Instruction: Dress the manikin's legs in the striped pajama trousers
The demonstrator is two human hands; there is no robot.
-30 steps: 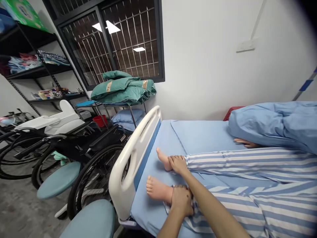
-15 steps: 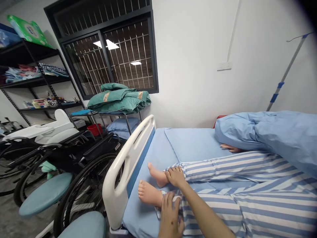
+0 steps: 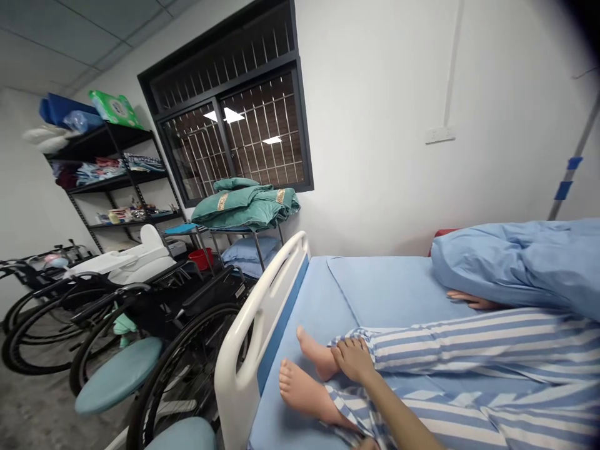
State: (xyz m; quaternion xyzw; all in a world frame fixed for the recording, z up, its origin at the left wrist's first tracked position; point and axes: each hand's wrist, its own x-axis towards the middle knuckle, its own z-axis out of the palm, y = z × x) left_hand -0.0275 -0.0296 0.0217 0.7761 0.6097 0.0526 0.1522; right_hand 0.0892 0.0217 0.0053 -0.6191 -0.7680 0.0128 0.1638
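What looks like a care manikin lies on the bed in blue-and-white striped trousers [image 3: 469, 340], its smooth bare feet toward the footboard. My right hand [image 3: 354, 359] curls over the far ankle, gripping the trouser cuff there. The far foot [image 3: 316, 353] sticks out to the left of it. Nearer me, the other foot [image 3: 304, 390] rests with its cuff above the ankle. Of my left hand [image 3: 366, 444], only a small part shows at the bottom edge, by the near trouser leg; its fingers are hidden.
A white footboard [image 3: 239, 350] closes the bed's left end. Beyond it stand wheelchairs [image 3: 187, 350], a stool with a teal seat [image 3: 119, 375] and a shelf rack [image 3: 126, 175]. A blue quilt [image 3: 515, 262] covers the manikin's upper part; an IV pole [image 3: 574, 156] rises behind.
The view has swung left and up. My left hand has left the near ankle and dropped toward the bottom edge. My right hand stays on the far ankle.
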